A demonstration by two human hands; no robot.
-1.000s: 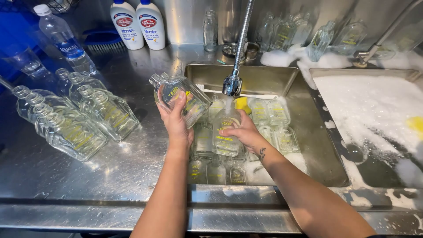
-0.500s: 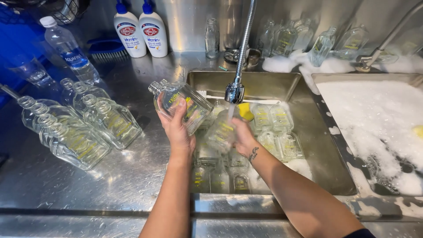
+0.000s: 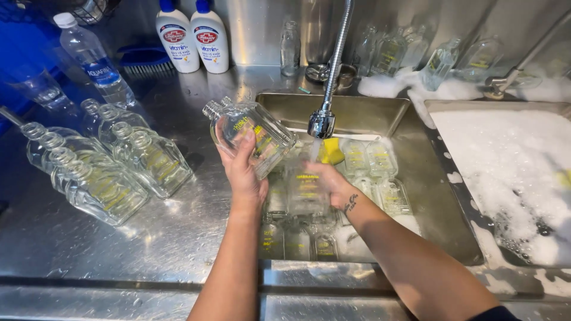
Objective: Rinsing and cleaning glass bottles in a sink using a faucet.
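My left hand (image 3: 242, 169) grips two clear glass bottles (image 3: 253, 134) with yellow print, tilted with their necks pointing up and left, over the left rim of the steel sink (image 3: 279, 98). My right hand (image 3: 330, 181) holds another clear bottle (image 3: 306, 189) upright under the running tap (image 3: 322, 123), and water streams onto it. Several more bottles (image 3: 377, 172) lie in the sink around a yellow sponge (image 3: 332, 151).
Several rinsed bottles (image 3: 104, 172) lie on the steel counter to the left. Two white soap bottles (image 3: 193, 35) and a plastic water bottle (image 3: 89, 56) stand at the back. A second basin full of foam (image 3: 505, 160) lies to the right, with more bottles (image 3: 440, 59) behind it.
My right hand lifted a bottle out of the sink and brought it up under the tap stream. My left hand kept its bottles, shifting slightly left.
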